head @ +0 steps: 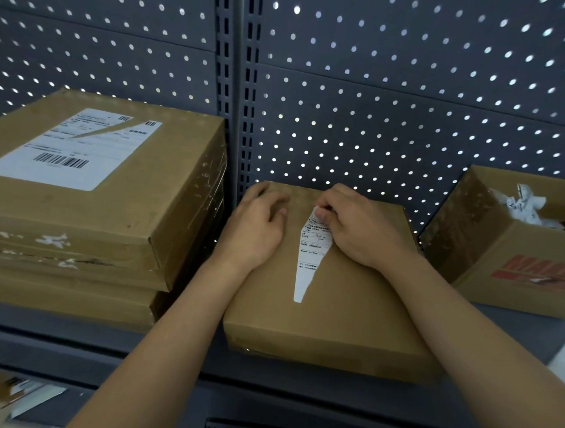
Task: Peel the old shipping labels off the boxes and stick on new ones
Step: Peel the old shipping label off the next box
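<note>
At the far end of the label remnant (312,245), right hand (360,229) fingertips (320,213) pinch its lifted tip. The strip's long axis runs toward the person on the box (328,309). Left hand (255,228) rests flat beside it, fingers spread, gripping nothing.

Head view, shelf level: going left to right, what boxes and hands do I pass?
Stack of flat boxes with a torn label → left hand pressing on the middle box → label strip → right hand, fingers pinching the strip's top → open box holding crumpled label scraps.
</note>
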Demonstrator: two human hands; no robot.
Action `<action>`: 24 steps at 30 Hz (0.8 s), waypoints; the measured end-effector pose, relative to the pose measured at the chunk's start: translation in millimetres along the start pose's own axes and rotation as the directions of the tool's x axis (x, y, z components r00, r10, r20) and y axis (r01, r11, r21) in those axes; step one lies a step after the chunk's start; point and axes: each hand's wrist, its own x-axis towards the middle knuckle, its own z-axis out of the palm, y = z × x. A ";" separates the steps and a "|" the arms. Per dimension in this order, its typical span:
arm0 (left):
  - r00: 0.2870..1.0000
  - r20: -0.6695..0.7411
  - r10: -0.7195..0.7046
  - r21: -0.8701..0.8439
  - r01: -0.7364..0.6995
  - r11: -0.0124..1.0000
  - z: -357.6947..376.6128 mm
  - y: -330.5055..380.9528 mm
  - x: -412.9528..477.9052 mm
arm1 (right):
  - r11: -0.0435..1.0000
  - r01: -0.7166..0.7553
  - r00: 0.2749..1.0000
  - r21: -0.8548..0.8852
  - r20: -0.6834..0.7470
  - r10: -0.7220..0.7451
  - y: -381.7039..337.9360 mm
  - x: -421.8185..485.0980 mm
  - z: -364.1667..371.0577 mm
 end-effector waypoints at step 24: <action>1.000 0.020 0.024 -0.007 -0.024 1.000 2.2 -0.8 1.4 | 0.994 0.000 0.978 0.114 -0.206 0.024 -12.1 -22.8 -8.9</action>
